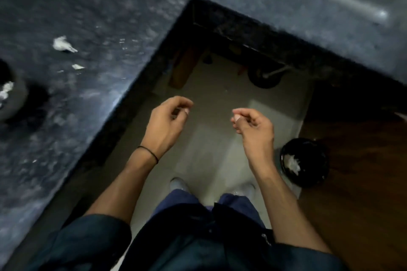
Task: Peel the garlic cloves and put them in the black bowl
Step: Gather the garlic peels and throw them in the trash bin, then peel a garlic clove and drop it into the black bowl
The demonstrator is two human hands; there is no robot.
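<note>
Two grips are hovering side by side above the floor (220,149) in the inner corner of the dark speckled counter (99,6), with a clear gap between them. One garlic clove (236,116) is showing, a small pale piece sitting right at the fingertips of the right grip (253,126), which is pinching it between thumb and forefinger while the other fingers are curling in beneath. The left grip (168,121) is curling loosely with the thumb meeting the fingertips; the blur is hiding whether it is holding anything. One black bowl (18,97) is sitting on the counter far out to the left of the left grip, cut by the frame edge, with pale pieces (5,91) lying inside it. Two larger scraps of white peel (62,44) are lying on the counter beyond and to the left of the left grip, with a few tiny flecks around them. One black bin (319,171) is standing on the floor below and just to the right of the right grip, with white peel (291,164) lying in it.
</note>
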